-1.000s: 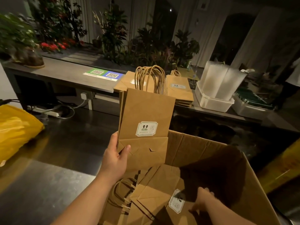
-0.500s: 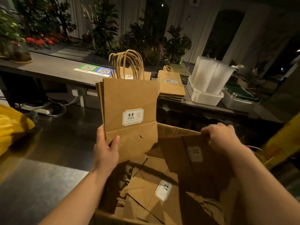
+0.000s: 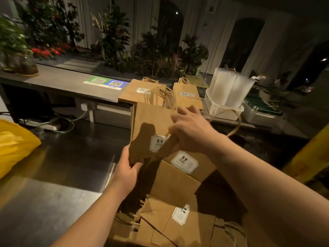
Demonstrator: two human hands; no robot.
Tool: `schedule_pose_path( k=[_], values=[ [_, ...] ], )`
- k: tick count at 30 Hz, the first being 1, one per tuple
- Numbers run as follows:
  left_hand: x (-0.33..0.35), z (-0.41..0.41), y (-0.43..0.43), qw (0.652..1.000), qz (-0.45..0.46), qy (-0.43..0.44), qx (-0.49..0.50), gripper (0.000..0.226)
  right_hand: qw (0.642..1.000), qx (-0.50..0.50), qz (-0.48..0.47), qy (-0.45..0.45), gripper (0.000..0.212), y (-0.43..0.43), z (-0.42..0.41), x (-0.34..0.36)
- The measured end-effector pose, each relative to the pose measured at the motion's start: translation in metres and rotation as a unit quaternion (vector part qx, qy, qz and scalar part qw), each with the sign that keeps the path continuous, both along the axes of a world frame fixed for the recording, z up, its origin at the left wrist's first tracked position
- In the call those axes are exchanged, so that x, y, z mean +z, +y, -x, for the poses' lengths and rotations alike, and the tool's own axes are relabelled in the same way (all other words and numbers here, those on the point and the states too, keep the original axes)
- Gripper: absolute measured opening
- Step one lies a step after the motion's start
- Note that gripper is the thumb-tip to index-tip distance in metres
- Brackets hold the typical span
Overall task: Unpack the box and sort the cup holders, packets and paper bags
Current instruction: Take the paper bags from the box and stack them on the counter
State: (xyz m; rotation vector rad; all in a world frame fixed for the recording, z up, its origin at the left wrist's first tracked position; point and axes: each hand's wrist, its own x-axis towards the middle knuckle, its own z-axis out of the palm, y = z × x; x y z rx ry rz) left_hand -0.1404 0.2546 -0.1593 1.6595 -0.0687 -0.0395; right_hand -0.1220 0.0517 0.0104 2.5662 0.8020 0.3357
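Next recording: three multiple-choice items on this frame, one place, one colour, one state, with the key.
1. Where do the two stacks of paper bags lie? A. on the counter B. on a chair C. in a drawer
2. What colour is the sack at far left? A. red B. yellow C. white
3. What is the left hand doing? A. lying flat B. hanging idle C. gripping a bundle of bags

1 A: both stacks sit on the counter top.
2 B: it is plainly yellow.
3 C: it clasps the bundle's lower corner.
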Motion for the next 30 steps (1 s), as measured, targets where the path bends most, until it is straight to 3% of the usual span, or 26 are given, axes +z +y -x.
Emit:
schedule_pose_path(
  k=[4, 9, 11, 14, 16, 19, 21, 23, 25, 27, 30],
  values=[
    [0.003, 0.003, -0.006, 0.999, 0.019, 0.016, -0.045, 0.036, 0.999, -0.007, 0.038, 0.003, 0.062, 0.031, -0.029, -0.024],
    [0.004, 0.000, -0.005, 0.996, 0.078, 0.041, -0.034, 0.022, 1.000, 0.009, 0.023, -0.005, 0.069, 0.041, -0.041, -0.032],
    [0.003, -0.003, -0.004, 0.996, 0.073, 0.039, -0.042, 0.038, 0.999, 0.026, 0.025, -0.017, 0.071, 0.046, -0.042, -0.036],
    [0.006, -0.003, -0.004, 0.997, 0.057, 0.020, -0.056, 0.030, 0.997, 0.039, 0.051, -0.050, 0.076, 0.053, -0.044, -0.039],
    [0.003, -0.001, -0.005, 0.994, 0.087, 0.040, -0.058, 0.043, 0.996, 0.031, 0.056, -0.065, 0.082, 0.055, -0.046, -0.039],
    [0.000, 0.002, -0.006, 0.994, 0.098, 0.042, -0.010, 0.043, 0.987, 0.039, -0.114, -0.105, 0.076, 0.037, -0.043, -0.049],
    [-0.002, -0.001, -0.005, 0.995, 0.099, 0.016, 0.020, 0.040, 0.925, 0.060, -0.328, -0.180, 0.054, 0.004, -0.029, -0.070],
    [-0.002, -0.003, -0.004, 0.995, 0.093, -0.012, 0.047, 0.039, 0.841, -0.028, -0.502, -0.201, 0.037, -0.037, -0.010, -0.105],
    [-0.002, -0.006, -0.002, 0.991, 0.108, -0.019, 0.073, 0.039, 0.804, -0.239, -0.538, -0.088, 0.034, -0.080, 0.006, -0.156],
    [-0.002, -0.007, -0.002, 0.989, 0.114, -0.022, 0.089, 0.039, 0.785, -0.429, -0.429, 0.123, 0.060, -0.111, 0.022, -0.213],
    [-0.002, -0.009, -0.002, 0.987, 0.121, -0.028, 0.099, 0.039, 0.726, -0.527, -0.268, 0.351, 0.099, -0.131, 0.041, -0.268]
  ],
)
